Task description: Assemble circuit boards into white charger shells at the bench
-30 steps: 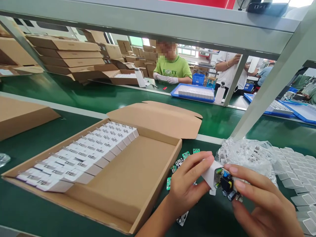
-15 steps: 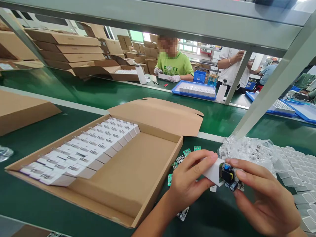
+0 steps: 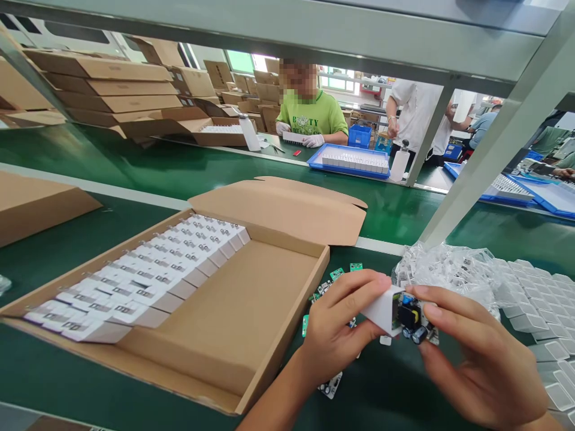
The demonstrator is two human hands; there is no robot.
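Note:
My left hand (image 3: 344, 326) grips a white plastic charger housing (image 3: 381, 311), its open end turned to the right. In my right hand (image 3: 476, 347), the fingers pinch a circuit board (image 3: 412, 318) with a black and yellow transformer, a blue part and capacitors. The board's left edge sits at the mouth of the housing, partly inside it; most of the board is still outside. Loose green circuit boards (image 3: 331, 384) lie beside and behind my left hand, some hidden by it. A cardboard box (image 3: 251, 299) left of my hands holds rows of white housings (image 3: 148, 275).
A clear plastic bag (image 3: 449, 272) of small parts lies behind my right hand. White empty housings (image 3: 534, 299) stand in rows at the right. A slanted metal post (image 3: 476, 161) rises behind the bag. Across the bench, a person in a green shirt (image 3: 314, 117) works near a blue tray (image 3: 350, 161).
The view has shifted slightly, so most things appear a little further left. Both hands keep hold of the housing and the board, whose position at the mouth looks nearly the same.

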